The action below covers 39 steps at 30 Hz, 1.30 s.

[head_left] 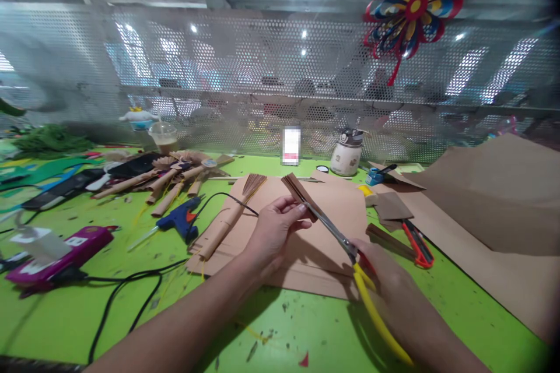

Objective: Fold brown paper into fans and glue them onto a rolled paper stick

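My left hand [277, 224] pinches a narrow folded strip of brown paper [296, 187] between thumb and fingers. My right hand [385, 274] is closed round the yellow handles of a pair of scissors [329, 226]. The blades point up and left and lie along the paper strip, their tips by my left thumb. Whether the blades are cutting into the paper I cannot tell. Beneath both hands lie flat sheets of brown paper [324, 282]. To the left of my left hand rests a rolled paper tube [223, 227] with a fanned, pleated end.
On the green table, a blue glue gun [179, 218] and a purple power strip [65, 259] with cords lie left. Several paper tubes [168, 198] are piled behind. A red utility knife [417, 245], a large brown sheet [490, 198] and a white jar [345, 157] are on the right.
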Motion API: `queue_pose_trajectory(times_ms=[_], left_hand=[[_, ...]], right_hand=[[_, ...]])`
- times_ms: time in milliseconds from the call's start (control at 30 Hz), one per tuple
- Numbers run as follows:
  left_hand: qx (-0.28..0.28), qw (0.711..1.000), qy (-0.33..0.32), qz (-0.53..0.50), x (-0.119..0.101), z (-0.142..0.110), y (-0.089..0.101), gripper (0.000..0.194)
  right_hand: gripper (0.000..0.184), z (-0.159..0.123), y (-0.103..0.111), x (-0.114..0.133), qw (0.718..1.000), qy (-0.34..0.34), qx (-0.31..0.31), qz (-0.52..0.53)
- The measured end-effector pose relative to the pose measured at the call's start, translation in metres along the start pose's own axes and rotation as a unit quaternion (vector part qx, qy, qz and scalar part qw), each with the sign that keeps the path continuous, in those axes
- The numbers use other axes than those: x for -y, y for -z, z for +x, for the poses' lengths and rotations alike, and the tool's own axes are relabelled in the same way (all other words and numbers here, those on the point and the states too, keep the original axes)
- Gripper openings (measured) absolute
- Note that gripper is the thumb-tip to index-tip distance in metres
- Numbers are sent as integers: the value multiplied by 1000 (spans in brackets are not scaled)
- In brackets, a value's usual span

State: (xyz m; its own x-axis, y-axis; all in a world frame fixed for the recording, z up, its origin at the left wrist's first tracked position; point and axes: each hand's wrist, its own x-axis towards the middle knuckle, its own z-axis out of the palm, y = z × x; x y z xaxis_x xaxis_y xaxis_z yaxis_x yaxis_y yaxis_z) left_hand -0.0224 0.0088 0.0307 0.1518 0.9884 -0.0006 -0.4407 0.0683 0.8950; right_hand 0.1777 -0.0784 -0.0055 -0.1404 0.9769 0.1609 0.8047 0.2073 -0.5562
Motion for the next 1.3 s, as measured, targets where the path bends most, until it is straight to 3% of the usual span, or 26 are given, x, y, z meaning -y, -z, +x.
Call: queue_pose_trajectory(times_ms=[1000, 1300], left_hand=[[-11, 1000, 12, 2, -1, -1, 2, 15], [-15, 1000, 23, -4, 0, 1, 2, 11]], right_hand=[[45, -1, 0, 4, 999, 26, -26, -28], [43, -1, 1, 6, 1000, -1, 1, -16]])
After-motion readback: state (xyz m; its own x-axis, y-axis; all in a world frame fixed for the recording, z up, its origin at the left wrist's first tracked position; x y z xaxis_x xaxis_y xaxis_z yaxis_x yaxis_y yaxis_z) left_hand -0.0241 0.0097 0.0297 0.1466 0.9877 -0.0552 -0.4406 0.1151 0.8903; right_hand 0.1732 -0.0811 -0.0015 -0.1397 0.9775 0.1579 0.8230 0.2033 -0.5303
